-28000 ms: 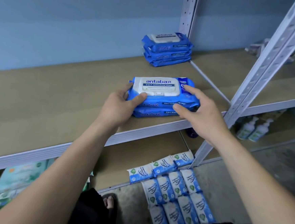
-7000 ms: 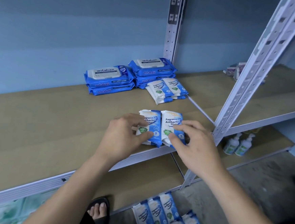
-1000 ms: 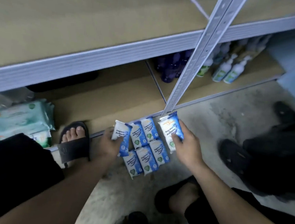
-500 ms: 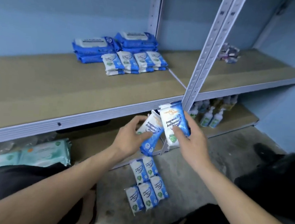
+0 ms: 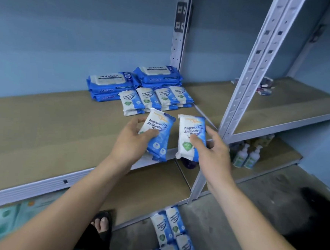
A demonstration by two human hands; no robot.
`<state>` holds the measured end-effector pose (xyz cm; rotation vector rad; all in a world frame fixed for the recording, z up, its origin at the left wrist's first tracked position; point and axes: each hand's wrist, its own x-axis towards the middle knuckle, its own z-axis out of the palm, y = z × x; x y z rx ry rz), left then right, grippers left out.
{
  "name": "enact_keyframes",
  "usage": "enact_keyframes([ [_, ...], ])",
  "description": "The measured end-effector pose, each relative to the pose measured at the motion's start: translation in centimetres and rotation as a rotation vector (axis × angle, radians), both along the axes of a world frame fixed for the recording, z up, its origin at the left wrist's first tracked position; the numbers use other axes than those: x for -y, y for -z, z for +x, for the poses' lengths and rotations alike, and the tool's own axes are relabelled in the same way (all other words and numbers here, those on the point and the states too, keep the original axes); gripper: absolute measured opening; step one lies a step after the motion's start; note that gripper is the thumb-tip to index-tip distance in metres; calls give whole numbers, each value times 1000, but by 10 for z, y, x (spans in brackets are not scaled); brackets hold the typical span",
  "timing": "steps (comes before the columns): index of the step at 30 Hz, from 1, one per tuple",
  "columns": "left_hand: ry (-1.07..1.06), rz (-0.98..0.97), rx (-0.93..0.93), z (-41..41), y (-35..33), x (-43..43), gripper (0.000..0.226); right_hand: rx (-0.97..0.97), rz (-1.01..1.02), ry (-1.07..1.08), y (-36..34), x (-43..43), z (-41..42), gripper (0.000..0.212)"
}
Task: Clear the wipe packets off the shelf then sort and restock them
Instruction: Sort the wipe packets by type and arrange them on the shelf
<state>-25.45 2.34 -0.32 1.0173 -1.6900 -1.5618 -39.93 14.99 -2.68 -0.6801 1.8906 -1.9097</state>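
We are holding a first small white-and-blue plastic wipe packet [image 5: 158, 133] in the left hand [image 5: 131, 144] and a second small white-and-blue plastic wipe packet [image 5: 191, 135] in the right hand [image 5: 214, 156]. Each grip is closed on its packet, with the thumb pressing on the printed face. Both packets are hanging above the front part of the beige board shelf [image 5: 50, 135], apparently not touching it. At the back of this shelf, two stacks of large dark-blue wipe packs [image 5: 112, 82] are sitting side by side, and a row of small shelved packets [image 5: 154, 98], in short piles, is lying just in front of them. We are judging the restocking as well advanced but unfinished: a group of small floor packets [image 5: 173, 236] is lying on the grey concrete floor [image 5: 242, 206] below, waiting to be lifted. We are expecting the two held packets to go down beside the row.
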Motion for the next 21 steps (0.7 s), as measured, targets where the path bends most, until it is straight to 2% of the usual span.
enact_keyframes([
  [5, -51, 65, 47, -19, 8, 17, 26, 13, 84, -47, 7, 28, -2, 40],
  [9, -52, 57, 150, -29, 13, 29, 10, -16, 165, -40, 10, 42, -8, 38],
  [14, -45, -85, 347, -28, 12, 42, 20, -50, 249, -41, 15, 48, -15, 25],
  [19, -38, -121, 369, -16, 7, 44, 34, -151, 303, -55, 11, 44, -19, 20],
  [21, -30, -142, 364, -13, 8, 43, 29, -195, 304, -53, 8, 41, -20, 26],
])
